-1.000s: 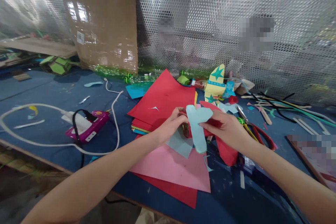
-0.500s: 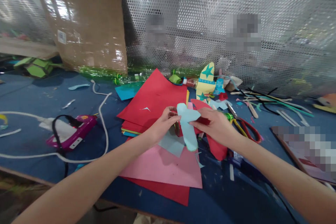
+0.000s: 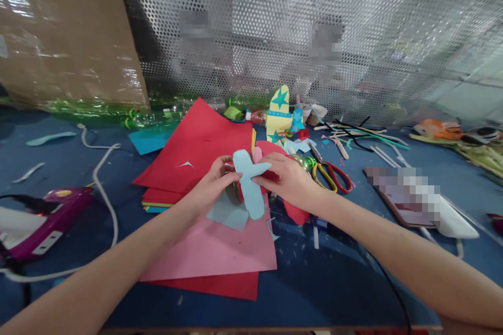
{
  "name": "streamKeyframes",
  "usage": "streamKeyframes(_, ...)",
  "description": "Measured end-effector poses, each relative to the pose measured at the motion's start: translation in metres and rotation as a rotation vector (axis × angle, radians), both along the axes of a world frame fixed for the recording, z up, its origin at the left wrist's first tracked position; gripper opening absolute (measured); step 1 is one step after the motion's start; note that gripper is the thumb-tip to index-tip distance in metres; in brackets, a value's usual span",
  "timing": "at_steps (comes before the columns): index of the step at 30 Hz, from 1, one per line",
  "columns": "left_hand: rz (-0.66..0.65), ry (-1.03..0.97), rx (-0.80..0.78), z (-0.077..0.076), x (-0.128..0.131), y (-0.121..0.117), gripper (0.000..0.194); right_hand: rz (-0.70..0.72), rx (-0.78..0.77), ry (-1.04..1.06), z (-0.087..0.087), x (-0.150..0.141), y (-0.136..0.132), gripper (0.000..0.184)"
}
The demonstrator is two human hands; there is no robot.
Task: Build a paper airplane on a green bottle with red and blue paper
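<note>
A light blue paper cutout (image 3: pixel 251 191), with long rounded lobes and a side arm, stands between my hands above the paper pile. My right hand (image 3: pixel 288 178) is closed, pinching the cutout near its side arm. My left hand (image 3: pixel 214 183) is closed at its left edge, thumb against the cutout and fingers curled round the end of a plastic bottle (image 3: pixel 302 160) behind it. That bottle has a green neck ring at the right and red paper wings (image 3: pixel 295 213) about it. My hands and the cutout hide most of its body.
Red paper (image 3: pixel 200 141) and pink paper (image 3: pixel 212 251) lie stacked beneath my hands. Scissors (image 3: pixel 334 177) rest at the right, beside a phone (image 3: pixel 387 199). A purple power strip (image 3: pixel 51 225) with cables sits left. A yellow star-decorated paper shape (image 3: pixel 280 115) and cardboard (image 3: pixel 70 31) stand behind.
The view has turned to the right, so the table's things shift left in the picture. The cutout has turned slightly, its side arm now looking narrower. Both hands keep their hold.
</note>
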State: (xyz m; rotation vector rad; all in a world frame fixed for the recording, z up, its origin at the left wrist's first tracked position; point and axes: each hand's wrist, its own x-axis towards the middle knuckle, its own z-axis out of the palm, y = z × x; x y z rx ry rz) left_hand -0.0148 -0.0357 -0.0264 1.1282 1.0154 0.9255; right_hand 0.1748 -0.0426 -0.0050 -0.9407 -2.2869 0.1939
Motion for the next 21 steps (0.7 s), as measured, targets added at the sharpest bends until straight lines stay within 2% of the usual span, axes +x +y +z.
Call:
streamKeyframes(6, 0.009, 0.002, -0.007, 0.0072, 0.0018, -0.0027, 0.034, -0.003, 0.017, 0.0, 0.0022, 0.0007, -0.0003, 0.004)
streamKeyframes(14, 0.015, 0.007, 0.004, 0.0022, 0.0005, -0.0004, 0.038, -0.057, 0.017, -0.001, 0.0026, -0.0029, -0.0056, 0.006)
streamKeyframes(21, 0.022, 0.014, 0.014, 0.0049, 0.0019, -0.0012, 0.038, -0.057, 0.044, -0.038, 0.0047, -0.0022, -0.0043, 0.005)
